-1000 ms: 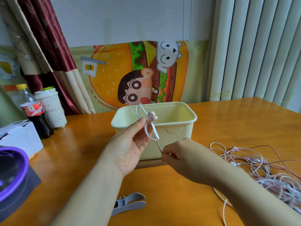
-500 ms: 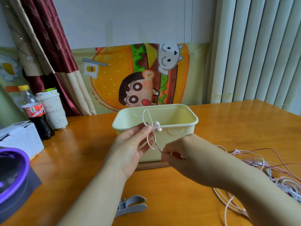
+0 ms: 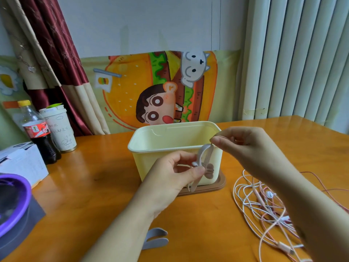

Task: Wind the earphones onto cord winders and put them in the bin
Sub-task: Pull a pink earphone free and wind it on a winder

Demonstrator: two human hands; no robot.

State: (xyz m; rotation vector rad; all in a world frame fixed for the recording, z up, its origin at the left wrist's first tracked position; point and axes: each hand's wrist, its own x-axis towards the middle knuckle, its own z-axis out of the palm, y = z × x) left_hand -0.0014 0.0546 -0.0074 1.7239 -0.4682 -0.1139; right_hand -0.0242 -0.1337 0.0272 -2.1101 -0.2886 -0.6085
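Note:
My left hand (image 3: pixel 175 173) pinches a pale cord winder (image 3: pixel 204 159) together with an earbud, right in front of the cream bin (image 3: pixel 151 148). My right hand (image 3: pixel 243 146) pinches the winder's looped top end at the bin's right front corner. A short piece of cord hangs below my left hand. A tangle of white and pink earphones (image 3: pixel 264 205) lies on the table to the right, partly under my right forearm. A grey cord winder (image 3: pixel 156 239) lies near the table's front, beside my left forearm.
The bin stands on a brown lid (image 3: pixel 219 184). At the left are a cola bottle (image 3: pixel 37 133), a paper cup (image 3: pixel 58 127), a white box (image 3: pixel 22 163) and a purple-rimmed object (image 3: pixel 11 201). A curtain and a cartoon poster back the wooden table (image 3: pixel 94 186).
My right hand has risen from below the winder to its top, at the bin's right corner. My left hand has turned and lowered the winder against the bin's front wall.

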